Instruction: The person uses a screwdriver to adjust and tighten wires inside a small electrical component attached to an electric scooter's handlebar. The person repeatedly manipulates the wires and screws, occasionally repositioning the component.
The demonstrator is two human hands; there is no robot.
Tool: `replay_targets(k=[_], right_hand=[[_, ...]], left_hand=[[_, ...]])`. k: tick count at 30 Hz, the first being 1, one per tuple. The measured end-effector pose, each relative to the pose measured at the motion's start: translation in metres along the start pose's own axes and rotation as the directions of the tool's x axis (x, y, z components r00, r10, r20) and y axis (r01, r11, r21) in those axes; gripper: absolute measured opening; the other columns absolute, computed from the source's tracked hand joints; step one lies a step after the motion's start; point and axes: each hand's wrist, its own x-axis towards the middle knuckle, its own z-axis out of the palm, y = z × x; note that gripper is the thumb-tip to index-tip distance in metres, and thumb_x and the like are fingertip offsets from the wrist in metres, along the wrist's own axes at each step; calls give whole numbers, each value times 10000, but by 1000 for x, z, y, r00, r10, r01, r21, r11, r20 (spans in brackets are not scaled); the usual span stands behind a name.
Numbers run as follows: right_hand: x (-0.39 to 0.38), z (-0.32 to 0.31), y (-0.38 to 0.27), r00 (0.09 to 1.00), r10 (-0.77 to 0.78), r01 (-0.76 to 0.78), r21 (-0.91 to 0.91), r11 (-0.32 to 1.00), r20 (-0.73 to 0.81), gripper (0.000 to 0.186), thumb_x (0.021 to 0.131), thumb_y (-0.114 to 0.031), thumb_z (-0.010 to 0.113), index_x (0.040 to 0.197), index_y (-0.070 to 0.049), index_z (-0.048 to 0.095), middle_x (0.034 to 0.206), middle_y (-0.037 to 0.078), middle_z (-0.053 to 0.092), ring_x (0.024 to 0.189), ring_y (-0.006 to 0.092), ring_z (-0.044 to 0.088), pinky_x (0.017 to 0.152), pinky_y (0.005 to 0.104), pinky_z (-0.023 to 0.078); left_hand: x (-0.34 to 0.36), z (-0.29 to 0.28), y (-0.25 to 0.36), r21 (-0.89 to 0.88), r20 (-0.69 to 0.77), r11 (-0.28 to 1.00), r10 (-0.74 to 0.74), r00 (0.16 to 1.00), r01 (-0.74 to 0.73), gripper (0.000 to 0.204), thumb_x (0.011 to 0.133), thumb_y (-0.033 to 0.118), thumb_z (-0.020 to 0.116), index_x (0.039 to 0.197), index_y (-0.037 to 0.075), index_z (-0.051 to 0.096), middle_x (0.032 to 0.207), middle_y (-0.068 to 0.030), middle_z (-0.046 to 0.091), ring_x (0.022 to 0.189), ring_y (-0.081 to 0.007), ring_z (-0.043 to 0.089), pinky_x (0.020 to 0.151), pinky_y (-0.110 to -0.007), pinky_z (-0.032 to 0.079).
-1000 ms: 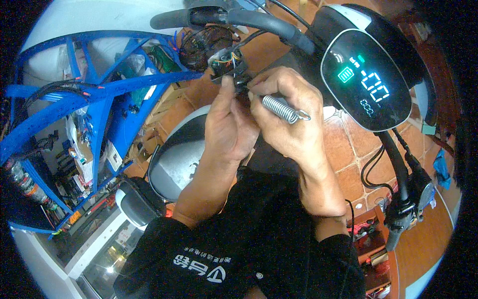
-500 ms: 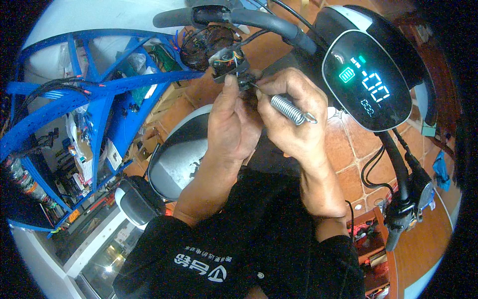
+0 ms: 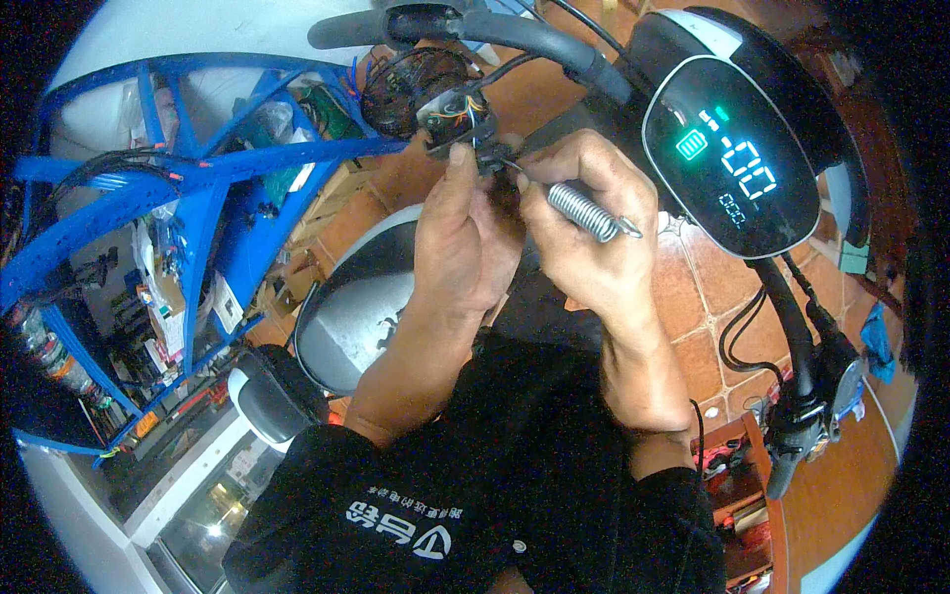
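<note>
At twelve o'clock, the left hand (image 3: pixel 463 238), partly closed, grips a black housing (image 3: pixel 463 131) with thin wires (image 3: pixel 461 106) showing. The right hand (image 3: pixel 596 247), curled in a pinch, holds a spring (image 3: pixel 582 212) toward one o'clock; a lit display (image 3: pixel 732 163) sits at two.

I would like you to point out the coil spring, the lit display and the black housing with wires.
Coil spring (image 3: pixel 582 211), head view: middle of its coils.
Lit display (image 3: pixel 732 158), head view: centre of its screen.
Black housing with wires (image 3: pixel 453 122), head view: its open side.
</note>
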Motion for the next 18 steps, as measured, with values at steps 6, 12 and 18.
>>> replay_targets(k=[6,12,18], right_hand=[[1,4,-2,998,10,-8,24,1000,-62,128,647,38,633,712,-46,561,676,90,580,651,284,605,592,354,471],[2,1,-4,996,78,-75,79,994,-34,115,652,34,638,706,-39,568,672,87,583,642,258,611,588,340,471],[1,5,-8,976,210,-199,154,968,-63,94,669,35,619,721,-30,575,685,83,594,642,237,616,590,324,475]], left_hand=[[3,-14,2,-110,183,991,-57,982,78,366,1017,296,437,1247,23,517,1193,-129,605,1129,-246,559,1028,-402,410],[2,-15,0,-66,181,998,-12,983,25,363,1014,294,447,1255,30,511,1208,-124,602,1138,-245,554,1035,-396,405],[3,-12,-1,-48,181,999,-11,983,19,374,1018,291,437,1285,36,493,1237,-123,590,1159,-243,543,1049,-400,394]])
